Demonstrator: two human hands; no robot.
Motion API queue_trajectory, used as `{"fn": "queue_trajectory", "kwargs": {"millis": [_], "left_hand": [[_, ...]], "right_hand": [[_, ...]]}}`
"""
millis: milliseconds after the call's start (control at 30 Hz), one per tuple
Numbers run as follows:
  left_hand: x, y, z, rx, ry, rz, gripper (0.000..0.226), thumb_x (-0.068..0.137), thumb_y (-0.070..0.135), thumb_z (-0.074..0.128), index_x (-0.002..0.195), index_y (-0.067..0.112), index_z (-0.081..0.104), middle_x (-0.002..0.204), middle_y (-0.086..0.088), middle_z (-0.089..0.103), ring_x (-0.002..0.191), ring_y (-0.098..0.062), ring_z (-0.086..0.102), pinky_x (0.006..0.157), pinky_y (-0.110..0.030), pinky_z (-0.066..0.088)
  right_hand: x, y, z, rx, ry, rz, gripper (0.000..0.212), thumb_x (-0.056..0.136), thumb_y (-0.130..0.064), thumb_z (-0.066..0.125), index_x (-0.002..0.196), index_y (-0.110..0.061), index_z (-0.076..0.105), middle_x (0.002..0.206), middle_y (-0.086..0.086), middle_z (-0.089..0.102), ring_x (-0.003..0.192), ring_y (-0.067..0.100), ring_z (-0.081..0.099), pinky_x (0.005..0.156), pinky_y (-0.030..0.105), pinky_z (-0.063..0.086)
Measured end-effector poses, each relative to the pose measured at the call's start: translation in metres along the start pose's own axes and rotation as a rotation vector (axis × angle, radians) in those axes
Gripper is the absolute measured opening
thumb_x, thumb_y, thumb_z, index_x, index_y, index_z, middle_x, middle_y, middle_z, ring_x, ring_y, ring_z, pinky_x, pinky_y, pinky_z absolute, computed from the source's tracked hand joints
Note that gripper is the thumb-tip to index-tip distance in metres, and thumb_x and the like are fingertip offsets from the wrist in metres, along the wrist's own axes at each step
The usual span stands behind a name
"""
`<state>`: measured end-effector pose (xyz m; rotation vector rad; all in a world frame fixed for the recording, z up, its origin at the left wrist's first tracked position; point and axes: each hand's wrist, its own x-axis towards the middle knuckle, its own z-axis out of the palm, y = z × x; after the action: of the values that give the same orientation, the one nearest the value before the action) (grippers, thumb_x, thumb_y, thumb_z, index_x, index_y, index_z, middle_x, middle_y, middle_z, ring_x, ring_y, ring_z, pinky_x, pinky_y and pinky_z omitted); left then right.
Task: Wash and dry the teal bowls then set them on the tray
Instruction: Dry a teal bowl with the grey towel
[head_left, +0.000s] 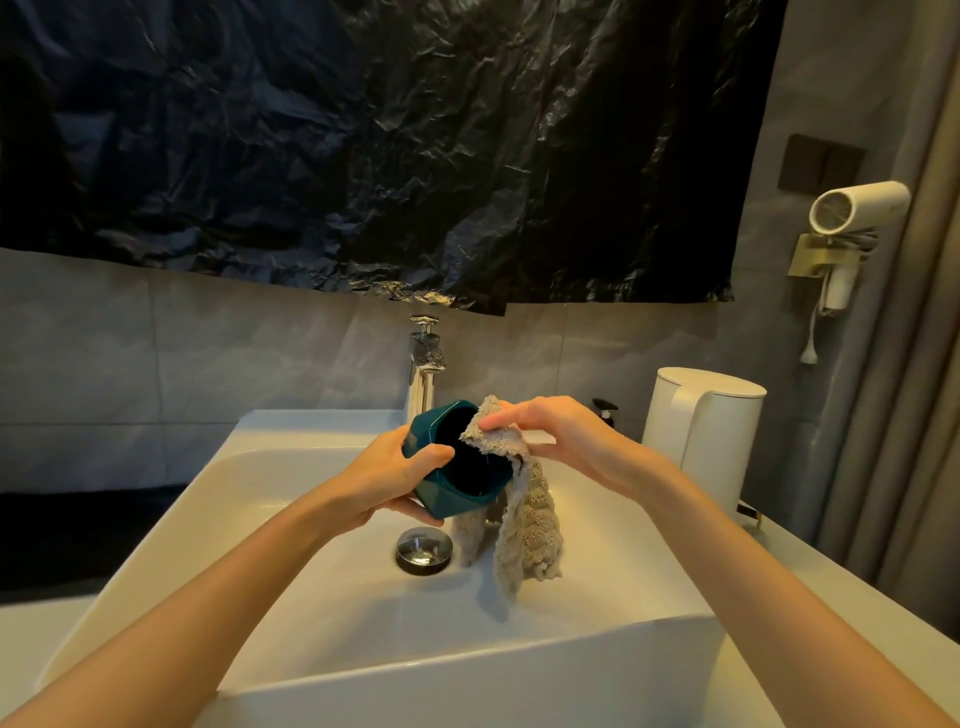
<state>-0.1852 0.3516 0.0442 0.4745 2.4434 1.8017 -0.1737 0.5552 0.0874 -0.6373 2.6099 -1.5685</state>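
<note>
The left hand (387, 475) grips the tilted teal bowl (457, 460) above the sink (291, 519). The right hand (558, 434) pinches a beige towel (527, 525) at the bowl's rim.

White counter (841, 613) with basin (467, 670), kettle (711, 431)

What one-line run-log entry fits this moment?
stage: drying | left hand: grips teal bowl over sink | right hand: pinches beige cloth at bowl rim | tray: not in view

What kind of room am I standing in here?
Most likely a bathroom, perhaps a hotel's: a white washbasin with a chrome tap, and a hair dryer hung in a wall holder.
</note>
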Motion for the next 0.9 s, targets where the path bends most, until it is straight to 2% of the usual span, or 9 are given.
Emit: {"fn": "queue_trajectory", "kwargs": {"millis": [133, 200, 267, 433, 633, 733, 767, 833, 900], "left_hand": [[-0.002, 0.000, 0.001, 0.015, -0.022, 0.034, 0.024, 0.095, 0.024, 0.052, 0.117, 0.028, 0.043, 0.102, 0.003, 0.060, 0.089, -0.021, 0.065, 0.066, -0.036, 0.061], [-0.002, 0.000, 0.002, 0.026, -0.034, 0.039, 0.025, 0.094, 0.023, 0.054, 0.116, 0.029, 0.043, 0.101, 0.005, 0.059, 0.087, -0.018, 0.064, 0.062, -0.033, 0.060], [-0.002, -0.001, 0.004, 0.044, -0.050, 0.039, 0.028, 0.094, 0.023, 0.055, 0.117, 0.030, 0.042, 0.102, 0.006, 0.058, 0.087, -0.017, 0.063, 0.060, -0.032, 0.060], [-0.001, -0.001, 0.005, 0.016, -0.023, 0.095, 0.029, 0.093, 0.018, 0.056, 0.117, 0.028, 0.042, 0.103, 0.005, 0.057, 0.088, -0.018, 0.063, 0.060, -0.030, 0.059], [0.001, -0.004, 0.004, -0.021, 0.068, 0.133, 0.036, 0.091, 0.015, 0.059, 0.120, 0.028, 0.043, 0.102, 0.009, 0.056, 0.089, -0.016, 0.060, 0.058, -0.026, 0.058], [0.003, -0.005, 0.004, -0.036, 0.072, 0.112, 0.035, 0.092, 0.015, 0.057, 0.123, 0.027, 0.043, 0.105, 0.007, 0.055, 0.094, -0.018, 0.058, 0.059, -0.028, 0.059], [0.003, -0.005, 0.004, -0.044, 0.064, 0.104, 0.035, 0.093, 0.015, 0.056, 0.123, 0.026, 0.043, 0.107, 0.005, 0.056, 0.095, -0.019, 0.058, 0.060, -0.030, 0.060], [0.003, -0.005, 0.003, -0.044, 0.039, 0.089, 0.034, 0.093, 0.015, 0.054, 0.123, 0.025, 0.042, 0.108, 0.003, 0.056, 0.098, -0.021, 0.059, 0.062, -0.033, 0.060], [0.002, -0.004, 0.003, -0.034, 0.008, 0.086, 0.033, 0.093, 0.014, 0.055, 0.122, 0.024, 0.042, 0.108, 0.002, 0.057, 0.097, -0.022, 0.061, 0.064, -0.033, 0.060]], "right_hand": [[0.010, 0.007, 0.012, -0.251, 0.360, -0.126, 0.008, 0.082, -0.030, 0.072, 0.086, -0.022, 0.071, 0.083, -0.013, 0.066, 0.085, 0.005, 0.063, 0.077, 0.029, 0.053], [0.013, 0.010, 0.016, -0.350, 0.437, -0.129, 0.035, 0.070, -0.031, 0.083, 0.090, -0.020, 0.056, 0.083, -0.010, 0.062, 0.073, 0.005, 0.060, 0.064, 0.027, 0.052], [0.016, 0.010, 0.018, -0.413, 0.476, -0.104, 0.048, 0.068, -0.031, 0.084, 0.093, -0.018, 0.045, 0.084, -0.005, 0.058, 0.068, 0.010, 0.055, 0.058, 0.027, 0.048], [0.026, 0.017, 0.032, -0.787, 0.495, 0.002, 0.032, 0.093, -0.039, 0.054, 0.109, -0.011, 0.053, 0.101, 0.010, 0.064, 0.091, 0.029, 0.061, 0.072, 0.039, 0.053], [0.034, 0.027, 0.049, -0.457, 0.561, 0.056, 0.028, 0.098, -0.031, 0.045, 0.111, -0.011, 0.059, 0.104, 0.009, 0.064, 0.094, 0.026, 0.060, 0.076, 0.036, 0.050], [0.035, 0.033, 0.056, -0.273, 0.530, 0.091, 0.020, 0.099, -0.027, 0.042, 0.105, -0.020, 0.059, 0.105, 0.007, 0.062, 0.101, 0.029, 0.060, 0.087, 0.040, 0.050], [0.033, 0.034, 0.057, -0.236, 0.508, 0.086, 0.020, 0.100, -0.024, 0.040, 0.107, -0.022, 0.059, 0.106, 0.005, 0.060, 0.104, 0.029, 0.059, 0.089, 0.037, 0.049], [0.028, 0.031, 0.052, -0.333, 0.446, 0.079, 0.024, 0.100, -0.019, 0.040, 0.119, -0.016, 0.054, 0.109, 0.007, 0.060, 0.104, 0.027, 0.059, 0.083, 0.030, 0.049], [0.025, 0.027, 0.045, -0.480, 0.453, 0.014, 0.026, 0.097, -0.015, 0.047, 0.124, -0.016, 0.052, 0.109, 0.010, 0.064, 0.099, 0.026, 0.061, 0.079, 0.033, 0.053]]}}
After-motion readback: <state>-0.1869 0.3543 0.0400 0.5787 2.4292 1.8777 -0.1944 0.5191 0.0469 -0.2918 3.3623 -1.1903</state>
